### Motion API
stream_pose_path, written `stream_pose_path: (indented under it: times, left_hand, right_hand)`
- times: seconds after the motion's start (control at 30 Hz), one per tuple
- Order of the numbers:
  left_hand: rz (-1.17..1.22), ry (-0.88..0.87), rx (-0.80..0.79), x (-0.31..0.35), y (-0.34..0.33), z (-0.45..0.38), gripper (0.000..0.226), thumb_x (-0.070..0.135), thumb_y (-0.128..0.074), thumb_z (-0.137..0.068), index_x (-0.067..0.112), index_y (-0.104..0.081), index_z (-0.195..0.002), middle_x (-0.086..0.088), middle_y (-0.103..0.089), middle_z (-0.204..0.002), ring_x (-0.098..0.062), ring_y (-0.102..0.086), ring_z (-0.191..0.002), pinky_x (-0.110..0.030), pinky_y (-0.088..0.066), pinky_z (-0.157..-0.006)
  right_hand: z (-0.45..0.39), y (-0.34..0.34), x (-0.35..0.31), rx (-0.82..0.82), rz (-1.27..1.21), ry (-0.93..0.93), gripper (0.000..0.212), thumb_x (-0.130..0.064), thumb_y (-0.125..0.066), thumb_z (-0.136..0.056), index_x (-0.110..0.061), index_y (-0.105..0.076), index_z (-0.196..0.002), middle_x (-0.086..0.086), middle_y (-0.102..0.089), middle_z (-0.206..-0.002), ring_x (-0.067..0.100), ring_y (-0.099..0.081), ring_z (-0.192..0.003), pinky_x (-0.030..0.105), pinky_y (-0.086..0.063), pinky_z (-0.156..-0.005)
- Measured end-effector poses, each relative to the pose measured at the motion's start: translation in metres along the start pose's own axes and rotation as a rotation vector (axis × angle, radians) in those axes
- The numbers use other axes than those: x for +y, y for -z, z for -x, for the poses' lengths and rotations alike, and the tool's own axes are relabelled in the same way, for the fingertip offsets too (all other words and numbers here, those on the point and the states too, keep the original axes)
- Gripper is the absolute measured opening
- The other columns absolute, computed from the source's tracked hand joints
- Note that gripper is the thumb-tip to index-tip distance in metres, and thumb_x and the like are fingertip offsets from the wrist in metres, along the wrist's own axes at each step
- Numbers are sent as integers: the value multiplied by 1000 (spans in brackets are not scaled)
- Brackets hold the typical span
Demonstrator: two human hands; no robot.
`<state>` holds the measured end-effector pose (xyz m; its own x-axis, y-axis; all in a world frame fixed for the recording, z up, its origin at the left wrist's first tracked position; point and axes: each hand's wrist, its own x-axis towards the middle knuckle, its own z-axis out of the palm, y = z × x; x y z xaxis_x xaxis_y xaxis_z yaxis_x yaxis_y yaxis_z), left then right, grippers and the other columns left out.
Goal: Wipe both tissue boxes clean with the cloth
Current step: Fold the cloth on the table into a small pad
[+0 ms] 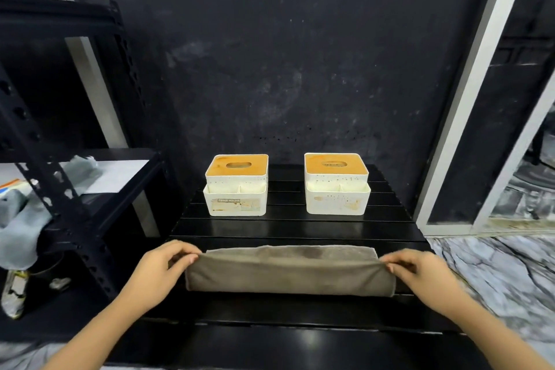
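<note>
Hands pinch opposite ends of the folded grey-brown microfibre cloth (289,270) low in frame: my left hand (159,270) and right hand (420,275) stretch it flat on the black slatted table (300,228), seemingly readying it. Two stained white plastic tissue boxes with orange lids, left (236,186) and right (336,185), wait mid-frame, untouched.

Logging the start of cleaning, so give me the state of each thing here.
left tissue box: upright, speckled, untouched
right tissue box: upright, speckled, untouched
cloth: folded, on table
left hand: pinching cloth's left end
right hand: pinching cloth's right end
</note>
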<state>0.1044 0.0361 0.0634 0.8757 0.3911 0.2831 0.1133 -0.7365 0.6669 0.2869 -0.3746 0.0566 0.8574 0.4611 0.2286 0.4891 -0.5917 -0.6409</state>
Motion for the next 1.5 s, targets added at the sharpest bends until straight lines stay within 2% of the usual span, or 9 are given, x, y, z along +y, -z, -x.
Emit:
stream_pose_path:
  times: [0.07, 0.17, 0.63, 0.73, 0.83, 0.97, 1.1, 1.33, 1.5]
  left_hand:
    - [78, 85, 64, -3, -11, -16, 22, 4, -68, -82, 26, -71, -78, 10, -70, -79, -2, -62, -72, -1, -41, -66]
    - [129, 183, 87, -15, -28, -36, 25, 7, -70, -82, 31, -69, -75, 9, -71, -79, -12, -63, -76, -2, -42, -64]
    - [66, 301, 109, -37, -61, -51, 25, 10, -71, -81, 33, -67, -73, 9, -70, -76, -10, -63, -75, -1, -40, -62]
    - [44, 307, 152, -33, -64, -47, 16, 12, -72, -81, 27, -71, -85, 6, -68, -85, -12, -62, -76, 1, -39, -64]
    - [17, 265, 253, -27, -65, -36, 29, 10, -74, -79, 18, -70, -107, 4, -59, -99, -11, -58, -77, 4, -36, -69]
    - [-19, 266, 304, -16, -65, -15, 35, 11, -76, -76, 15, -68, -110, 3, -53, -101, -14, -53, -81, -13, -39, -70]
    - [-275, 299, 283, -13, -66, 4, 28, 33, -72, -80, 27, -70, -107, 7, -57, -97, -17, -56, -89, -36, -39, -79]
    - [-410, 382, 244, -1, -69, 21, 38, 51, -57, -86, 32, -65, -117, 9, -58, -105, -17, -52, -101, -38, -33, -85]
    - [-460, 420, 253, 0, -73, 22, 42, 54, -57, -84, 30, -64, -117, 6, -58, -104, -18, -50, -102, -36, -32, -84]
  right_hand:
    - [-18, -7, 1, 10, -33, -69, 34, -4, -68, -80, -37, -67, -73, -32, -63, -65, -17, -58, -74, -3, -38, -67]
    - [-40, -18, 3, 46, -65, -124, 30, -5, -69, -79, -34, -66, -72, -20, -66, -73, -3, -62, -73, -2, -38, -65]
    - [-59, -50, 22, 73, 18, -146, 23, -5, -70, -77, -28, -71, -79, -14, -60, -75, 8, -51, -69, 4, -37, -67]
    - [-57, -52, 22, 144, 0, -140, 31, -3, -72, -74, -32, -66, -80, -12, -57, -78, 6, -52, -74, 2, -37, -68]
    - [-46, -54, 20, 232, -24, -168, 33, -4, -75, -72, -33, -57, -72, -7, -55, -78, 11, -52, -66, 3, -37, -66]
    - [-23, -54, 16, 265, -52, -169, 26, -9, -73, -76, -26, -58, -64, -5, -55, -73, 12, -51, -68, 8, -38, -64]
    - [-1, -55, 13, 212, -2, -130, 22, -16, -76, -73, -30, -61, -69, -10, -58, -80, 11, -52, -79, 16, -36, -68]
    - [11, -53, 13, 87, 158, -132, 31, -11, -78, -72, -15, -70, -102, -5, -57, -93, 18, -48, -90, 25, -35, -84]
    - [10, -50, 13, 148, 153, -100, 28, 7, -74, -70, -13, -73, -89, -19, -54, -77, 14, -55, -71, 5, -36, -74]
